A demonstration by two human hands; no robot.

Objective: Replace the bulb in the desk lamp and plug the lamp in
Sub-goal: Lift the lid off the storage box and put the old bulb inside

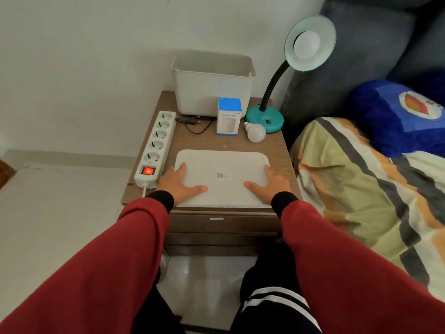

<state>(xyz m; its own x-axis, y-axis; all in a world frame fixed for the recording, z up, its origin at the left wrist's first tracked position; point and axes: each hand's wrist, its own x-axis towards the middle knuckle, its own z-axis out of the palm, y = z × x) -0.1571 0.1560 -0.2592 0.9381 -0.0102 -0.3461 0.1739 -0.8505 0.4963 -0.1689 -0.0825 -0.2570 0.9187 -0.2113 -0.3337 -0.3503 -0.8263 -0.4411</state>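
Observation:
A teal desk lamp [264, 118] stands at the back right of the wooden nightstand [277, 150], its black neck curving up to a shade that holds a white bulb [307, 44]. A loose white bulb [255, 132] lies in front of the lamp's base, beside a blue and white bulb box [228, 116]. The lamp's black cord and plug [192, 122] lie unplugged next to a white power strip [156, 145] whose red switch glows. My left hand [179, 183] and my right hand [268, 185] rest flat on a white tray [222, 162], fingers apart, holding nothing.
A white plastic bin [212, 83] stands at the back against the wall. A bed with a striped blanket [361, 189] and a blue pillow [404, 116] lies close on the right. The nightstand's drawers face me below the tray.

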